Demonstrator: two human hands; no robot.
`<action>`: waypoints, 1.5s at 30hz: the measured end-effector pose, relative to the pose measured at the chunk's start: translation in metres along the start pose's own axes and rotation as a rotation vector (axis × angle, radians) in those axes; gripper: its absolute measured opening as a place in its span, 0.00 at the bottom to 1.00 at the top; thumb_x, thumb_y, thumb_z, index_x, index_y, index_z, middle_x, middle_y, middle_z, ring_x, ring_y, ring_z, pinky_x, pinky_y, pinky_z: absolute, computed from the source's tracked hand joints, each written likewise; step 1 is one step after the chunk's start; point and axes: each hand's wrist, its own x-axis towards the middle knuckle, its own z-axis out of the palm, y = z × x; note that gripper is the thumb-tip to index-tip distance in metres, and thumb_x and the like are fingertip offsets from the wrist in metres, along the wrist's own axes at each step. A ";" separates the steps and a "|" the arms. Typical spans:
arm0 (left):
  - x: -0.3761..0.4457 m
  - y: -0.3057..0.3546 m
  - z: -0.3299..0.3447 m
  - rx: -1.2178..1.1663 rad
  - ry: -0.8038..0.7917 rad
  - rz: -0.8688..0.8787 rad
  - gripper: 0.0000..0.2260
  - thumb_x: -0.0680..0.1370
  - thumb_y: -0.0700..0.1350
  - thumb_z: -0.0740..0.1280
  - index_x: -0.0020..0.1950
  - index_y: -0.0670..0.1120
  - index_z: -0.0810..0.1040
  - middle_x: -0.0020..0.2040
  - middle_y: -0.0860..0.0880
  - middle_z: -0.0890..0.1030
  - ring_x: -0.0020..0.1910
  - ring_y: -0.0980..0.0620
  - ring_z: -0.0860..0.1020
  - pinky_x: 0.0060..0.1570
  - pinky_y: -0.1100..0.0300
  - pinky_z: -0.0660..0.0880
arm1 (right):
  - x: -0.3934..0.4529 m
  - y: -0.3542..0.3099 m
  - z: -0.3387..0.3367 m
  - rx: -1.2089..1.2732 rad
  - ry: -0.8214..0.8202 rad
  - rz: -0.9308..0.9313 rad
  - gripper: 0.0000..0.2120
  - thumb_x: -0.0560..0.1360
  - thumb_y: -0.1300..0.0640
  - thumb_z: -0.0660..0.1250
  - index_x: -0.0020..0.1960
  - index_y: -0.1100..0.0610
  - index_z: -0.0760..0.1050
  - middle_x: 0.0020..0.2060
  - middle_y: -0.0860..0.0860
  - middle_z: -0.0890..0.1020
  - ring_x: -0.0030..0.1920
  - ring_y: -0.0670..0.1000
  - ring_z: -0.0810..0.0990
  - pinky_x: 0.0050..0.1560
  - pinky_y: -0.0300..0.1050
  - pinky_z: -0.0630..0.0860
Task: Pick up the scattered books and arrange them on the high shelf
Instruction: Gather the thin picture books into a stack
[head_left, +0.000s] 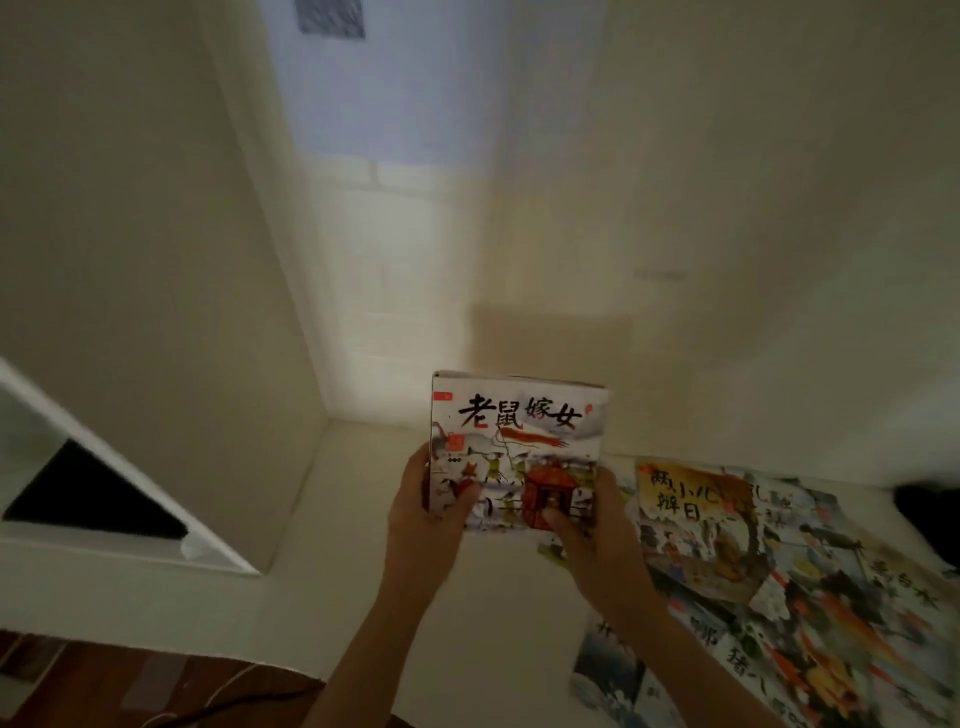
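Both hands are on 1 stack of books, held upright with the front cover facing the camera. The left hand is clamped on the stack's lower left edge, thumb over the cover. The right hand is clamped on the lower right corner, thumb on the cover near the red sedan-chair drawing. The cover has black brush lettering across the top and an illustrated scene below. More than 1 book is in the stack, judging by the thickness at the top edge; exact count can't be told.

The stack sits above the white shelf surface, near the far left corner where the side wall meets the back wall. Can't tell if its bottom edge touches the shelf; the hands hide it.

To the right, loose books lie flat and overlapping on the same surface, the nearest one just beside the right hand. That area is motion-blurred. Near left, a white frame with a dark opening.
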 end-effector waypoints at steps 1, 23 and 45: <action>-0.005 0.013 -0.007 -0.017 0.033 0.039 0.24 0.75 0.41 0.72 0.69 0.51 0.71 0.55 0.56 0.82 0.51 0.62 0.81 0.47 0.64 0.80 | -0.003 -0.014 -0.003 -0.011 -0.016 -0.041 0.29 0.77 0.51 0.65 0.73 0.50 0.58 0.62 0.50 0.76 0.58 0.49 0.79 0.51 0.55 0.82; -0.218 0.450 -0.236 0.089 0.367 0.875 0.13 0.74 0.38 0.69 0.56 0.37 0.70 0.49 0.40 0.84 0.47 0.42 0.84 0.42 0.48 0.82 | -0.187 -0.429 -0.069 0.241 -0.141 -0.989 0.27 0.77 0.55 0.63 0.72 0.48 0.56 0.58 0.44 0.76 0.56 0.40 0.78 0.51 0.25 0.74; -0.019 0.597 -0.165 0.391 0.171 0.691 0.16 0.74 0.49 0.72 0.60 0.51 0.73 0.51 0.53 0.80 0.49 0.56 0.80 0.49 0.56 0.80 | 0.046 -0.610 -0.192 -0.260 -0.272 -0.681 0.24 0.73 0.65 0.71 0.66 0.56 0.69 0.58 0.54 0.79 0.58 0.52 0.77 0.48 0.39 0.76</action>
